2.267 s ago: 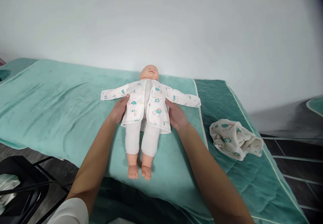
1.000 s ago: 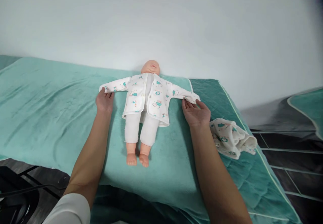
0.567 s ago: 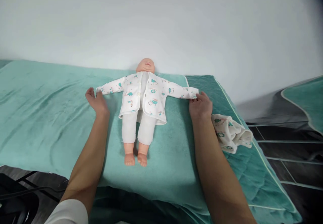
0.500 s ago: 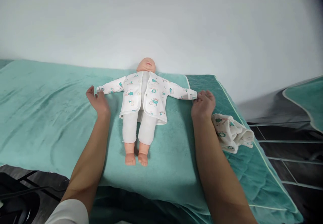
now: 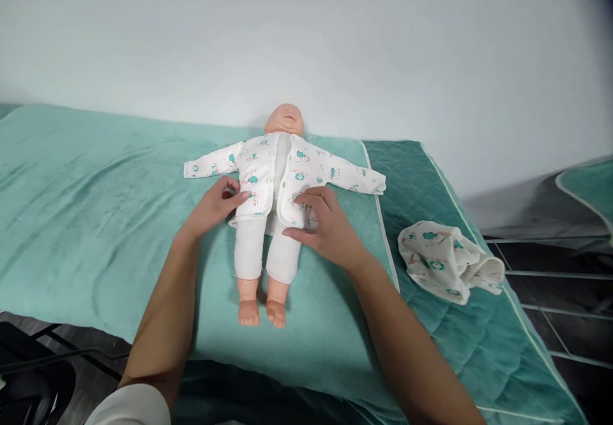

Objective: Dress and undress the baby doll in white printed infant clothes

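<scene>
A baby doll (image 5: 276, 304) lies on its back with its head by the wall and its feet towards me. It wears a white printed jacket (image 5: 299, 176), unfastened down the front, with both sleeves spread out sideways. White fabric covers its body and legs, down to the shins. My left hand (image 5: 218, 205) is at the jacket's lower edge on the left, thumb on the cloth and fingers apart. My right hand (image 5: 328, 224) is over the lower front panel on the right, fingertips on the cloth and thumb spread below the hem. Neither hand visibly grips the fabric.
A crumpled printed cloth (image 5: 450, 262) lies on the quilted dark green cover (image 5: 488, 342) at the right. The light green blanket (image 5: 119, 233) spreads under the doll and to the left. A white wall (image 5: 306, 42) rises behind. Metal rails (image 5: 550, 275) stand at the right.
Both hands have left the sleeve cuffs and moved inward to the jacket's lower front. The sleeves stay stretched out. The view has shifted slightly.
</scene>
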The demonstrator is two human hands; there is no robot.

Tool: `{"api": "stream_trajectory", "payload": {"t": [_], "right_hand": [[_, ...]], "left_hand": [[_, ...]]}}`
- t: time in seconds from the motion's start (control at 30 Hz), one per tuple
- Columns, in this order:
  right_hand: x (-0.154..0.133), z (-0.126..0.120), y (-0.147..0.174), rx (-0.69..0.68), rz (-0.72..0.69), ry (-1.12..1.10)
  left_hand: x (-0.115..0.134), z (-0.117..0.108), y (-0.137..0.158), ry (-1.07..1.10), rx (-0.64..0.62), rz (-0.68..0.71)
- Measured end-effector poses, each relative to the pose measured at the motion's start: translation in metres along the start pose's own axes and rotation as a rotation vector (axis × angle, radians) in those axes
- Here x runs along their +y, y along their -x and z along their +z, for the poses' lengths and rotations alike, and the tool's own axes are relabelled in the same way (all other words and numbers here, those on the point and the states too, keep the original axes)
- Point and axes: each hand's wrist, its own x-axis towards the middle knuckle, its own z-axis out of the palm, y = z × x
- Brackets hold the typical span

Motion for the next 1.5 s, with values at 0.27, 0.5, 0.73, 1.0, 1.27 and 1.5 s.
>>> {"api": "stream_trajectory", "payload": {"t": [0.27,0.5,0.73,1.0,1.27,1.5], "right_hand": [[-0.002,0.001,0.002,0.011,-0.072,0.107],[0.003,0.002,0.0,0.117,-0.047,0.016],[0.003,0.001,-0.001,0.176,-0.016,-0.102],[0.006,0.01,0.004,0.289,0.289,-0.299],[0.007,0.018,0.001,0.382,0.456,-0.428],[0.034,-0.006,-0.001,0.77,0.562,-0.39]], "left_hand": [[-0.005,-0.006,0.0,-0.014,-0.273,-0.045],[-0.003,-0.003,0.003,0.169,-0.369,-0.071],[-0.002,-0.011,0.007,0.048,-0.365,-0.076],[0.01,0.004,0.008,-0.301,-0.108,0.396],[0.003,0.014,0.002,-0.128,0.302,0.291],[-0.021,-0.017,-0.017,0.289,0.95,-0.048]]}}
